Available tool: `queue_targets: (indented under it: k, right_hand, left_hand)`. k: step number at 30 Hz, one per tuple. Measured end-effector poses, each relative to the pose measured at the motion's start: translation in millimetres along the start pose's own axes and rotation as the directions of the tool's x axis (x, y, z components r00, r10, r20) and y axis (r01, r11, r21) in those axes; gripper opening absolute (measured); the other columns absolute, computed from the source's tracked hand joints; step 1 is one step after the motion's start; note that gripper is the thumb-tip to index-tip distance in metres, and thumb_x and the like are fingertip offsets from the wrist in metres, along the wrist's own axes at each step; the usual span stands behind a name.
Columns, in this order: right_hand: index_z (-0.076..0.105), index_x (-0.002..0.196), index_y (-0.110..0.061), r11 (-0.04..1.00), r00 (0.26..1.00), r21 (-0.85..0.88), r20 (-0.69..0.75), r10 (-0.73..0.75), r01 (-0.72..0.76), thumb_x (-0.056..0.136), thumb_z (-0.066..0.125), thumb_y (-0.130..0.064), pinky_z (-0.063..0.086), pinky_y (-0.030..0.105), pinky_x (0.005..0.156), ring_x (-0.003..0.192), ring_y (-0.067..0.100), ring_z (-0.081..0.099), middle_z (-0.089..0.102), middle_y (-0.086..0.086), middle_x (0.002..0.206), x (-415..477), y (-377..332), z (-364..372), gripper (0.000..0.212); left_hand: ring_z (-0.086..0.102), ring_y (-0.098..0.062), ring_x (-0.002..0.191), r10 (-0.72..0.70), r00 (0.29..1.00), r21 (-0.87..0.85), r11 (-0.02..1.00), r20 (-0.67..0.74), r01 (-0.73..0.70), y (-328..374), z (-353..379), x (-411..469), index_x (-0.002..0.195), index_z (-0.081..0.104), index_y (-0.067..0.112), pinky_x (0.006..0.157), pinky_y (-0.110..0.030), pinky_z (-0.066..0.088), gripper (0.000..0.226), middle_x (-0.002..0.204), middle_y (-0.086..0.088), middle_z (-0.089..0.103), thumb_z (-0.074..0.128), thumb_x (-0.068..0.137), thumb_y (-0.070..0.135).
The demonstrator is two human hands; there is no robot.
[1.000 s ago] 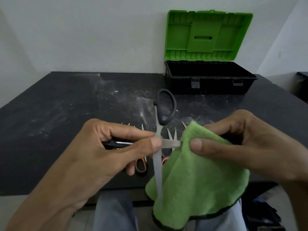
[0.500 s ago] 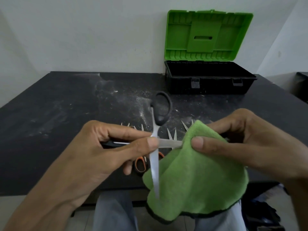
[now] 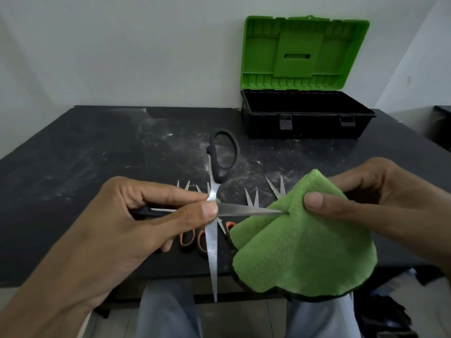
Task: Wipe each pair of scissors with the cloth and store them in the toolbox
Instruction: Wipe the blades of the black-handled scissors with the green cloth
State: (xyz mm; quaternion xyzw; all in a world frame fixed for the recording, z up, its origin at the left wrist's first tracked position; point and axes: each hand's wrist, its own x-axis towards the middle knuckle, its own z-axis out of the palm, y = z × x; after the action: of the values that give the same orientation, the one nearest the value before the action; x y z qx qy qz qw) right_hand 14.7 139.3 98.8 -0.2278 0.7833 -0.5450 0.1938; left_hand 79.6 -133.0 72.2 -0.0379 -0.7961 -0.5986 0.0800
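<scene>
Lowest in the frame, your left hand [image 3: 127, 228] has its grip closed on the black scissors [image 3: 211, 247], thumb and forefinger pinching at the pivot with one handle tucked into the palm. That holds them spread into a cross, so each blade is bare: one hangs toward the bottom edge, the other runs right. Your right hand [image 3: 380, 201] grips the green cloth [image 3: 300, 252], folded over that right-pointing blade near its tip with the thumb on top. I judge the fold lets you wipe both faces at once and keeps skin off the edge.

Just beyond, across the middle of the frame, more scissors [image 3: 249, 199] lie in a row on the desk [image 3: 85, 154] with their tips pointing away. Some have orange handles, and they are probably waiting their turn.

At upper right the toolbox [image 3: 312, 129] stands at the back of the desk with its lid [image 3: 302, 52] upright, ready to receive them. Its dark inside does not show what it holds.
</scene>
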Motion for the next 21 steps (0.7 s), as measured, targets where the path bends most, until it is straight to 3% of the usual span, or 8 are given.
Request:
queue_targets:
  k: [5,8,10,15,18,21]
  right_hand:
    - [0.088,0.087,-0.023,1.000,1.000,-0.013,-0.023,0.005,-0.005,0.080,0.071,-0.031,0.065,0.025,0.072,0.085,0.023,0.083,0.085,0.005,0.090,-1.3,0.6,-2.9,0.020]
    - [0.088,0.089,-0.024,1.000,1.000,-0.019,-0.009,0.013,-0.014,0.081,0.071,-0.032,0.066,0.027,0.076,0.087,0.022,0.083,0.085,0.004,0.092,-1.3,0.3,-3.2,0.021]
    - [0.088,0.095,-0.023,0.999,1.000,-0.046,0.021,0.013,-0.012,0.084,0.070,-0.033,0.066,0.033,0.081,0.091,0.023,0.083,0.085,0.003,0.096,0.1,0.9,-0.7,0.023]
    - [0.087,0.100,-0.026,0.986,0.997,-0.165,0.078,-0.009,0.022,0.089,0.069,-0.039,0.065,0.045,0.089,0.095,0.021,0.082,0.084,-0.001,0.101,4.5,3.3,7.3,0.024]
    - [0.088,0.098,-0.027,0.992,0.999,-0.120,0.018,-0.047,0.049,0.086,0.071,-0.035,0.066,0.036,0.086,0.093,0.020,0.082,0.085,-0.001,0.098,2.6,2.6,0.8,0.023]
    - [0.088,0.094,-0.027,0.992,0.997,-0.104,0.011,-0.072,0.072,0.082,0.072,-0.032,0.065,0.027,0.078,0.088,0.017,0.083,0.085,-0.002,0.093,1.7,1.0,-3.3,0.021]
  left_hand:
    - [0.046,0.003,0.039,-0.004,1.000,0.031,1.000,-0.028,0.005,8.3,3.4,-1.8,0.069,0.081,0.036,0.041,-0.005,0.035,0.019,0.046,0.006,0.065,0.085,0.052,0.045]
    - [0.069,0.001,0.057,0.004,1.000,0.048,0.999,0.002,-0.004,8.1,2.0,-1.8,0.073,0.081,0.040,0.058,-0.006,0.049,0.021,0.066,0.007,0.077,0.086,0.054,0.047]
    - [0.073,-0.001,0.066,0.006,1.000,0.064,0.998,0.013,-0.007,8.7,3.6,-0.8,0.074,0.080,0.041,0.063,-0.005,0.049,0.023,0.069,0.008,0.077,0.084,0.053,0.050]
    - [0.049,0.008,0.036,-0.044,0.999,0.013,0.999,0.012,0.044,11.9,7.5,-0.6,0.066,0.081,0.030,0.044,-0.001,0.036,0.014,0.048,0.003,0.068,0.078,0.054,0.037]
    - [0.042,0.002,0.035,-0.047,0.999,0.052,0.998,0.006,0.046,6.9,-0.4,-1.9,0.070,0.081,0.035,0.042,-0.006,0.034,0.022,0.052,-0.004,0.069,0.088,0.052,0.047]
    - [0.039,0.002,0.034,-0.045,0.998,0.081,0.995,-0.048,0.049,7.8,-3.1,-3.3,0.067,0.080,0.040,0.040,-0.006,0.032,0.013,0.043,0.004,0.063,0.080,0.056,0.047]
